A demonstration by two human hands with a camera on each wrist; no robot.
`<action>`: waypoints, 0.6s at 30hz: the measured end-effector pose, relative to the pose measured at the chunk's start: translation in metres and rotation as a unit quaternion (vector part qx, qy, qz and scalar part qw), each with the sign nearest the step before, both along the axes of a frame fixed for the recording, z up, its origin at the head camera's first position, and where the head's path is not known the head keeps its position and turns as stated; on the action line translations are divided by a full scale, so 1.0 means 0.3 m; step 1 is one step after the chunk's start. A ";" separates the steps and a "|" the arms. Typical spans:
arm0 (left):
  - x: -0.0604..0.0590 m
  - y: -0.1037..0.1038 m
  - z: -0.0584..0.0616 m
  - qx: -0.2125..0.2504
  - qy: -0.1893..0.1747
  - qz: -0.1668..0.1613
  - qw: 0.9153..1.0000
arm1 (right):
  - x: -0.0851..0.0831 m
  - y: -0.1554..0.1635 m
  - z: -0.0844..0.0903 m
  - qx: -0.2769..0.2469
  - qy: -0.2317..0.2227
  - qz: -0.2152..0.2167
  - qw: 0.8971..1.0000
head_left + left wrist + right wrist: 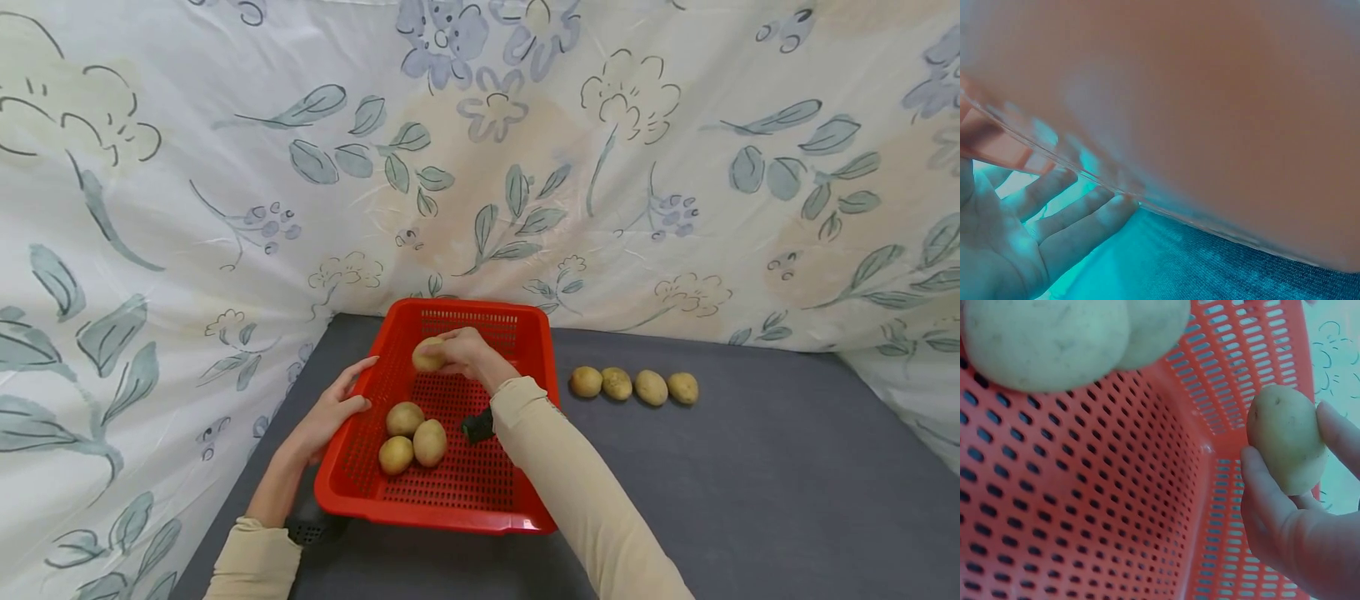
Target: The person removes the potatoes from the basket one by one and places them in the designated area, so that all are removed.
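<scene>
A red perforated plastic basket [450,518] stands on the dark table. In it, near the left side, three potatoes [430,443] lie close together. My right hand [467,350] holds another potato [428,355] over the basket's far part, pinched between thumb and fingers, as the right wrist view shows with that potato [1287,439] raised above the mesh floor. At the basket's left rim rests my left hand [330,417], thumb and forefinger at the edge. In the left wrist view, the left hand's fingers [1085,231] are straight and spread, tips at the basket's outer wall.
A row of several potatoes [651,388] lies on the table [750,467] right of the basket. Behind and to the left hangs a white floral cloth [480,167]. A black wrist device [477,427] shows beside my right sleeve.
</scene>
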State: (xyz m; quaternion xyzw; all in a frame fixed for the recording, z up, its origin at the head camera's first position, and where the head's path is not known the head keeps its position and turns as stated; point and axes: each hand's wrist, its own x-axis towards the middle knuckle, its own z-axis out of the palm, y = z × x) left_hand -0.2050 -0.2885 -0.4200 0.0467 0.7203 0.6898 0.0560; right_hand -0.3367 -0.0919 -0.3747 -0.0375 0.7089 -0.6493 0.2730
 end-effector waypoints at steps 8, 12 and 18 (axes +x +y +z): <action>0.001 0.000 0.005 -0.003 0.001 -0.001 1.000 | -0.013 0.048 0.045 0.006 0.013 0.025 1.000; 0.002 -0.002 0.008 -0.002 0.002 0.000 1.000 | -0.018 0.077 0.064 0.018 0.021 0.025 0.999; 0.006 -0.003 0.006 0.001 0.002 -0.006 1.000 | -0.030 0.128 0.090 0.023 0.012 0.026 0.999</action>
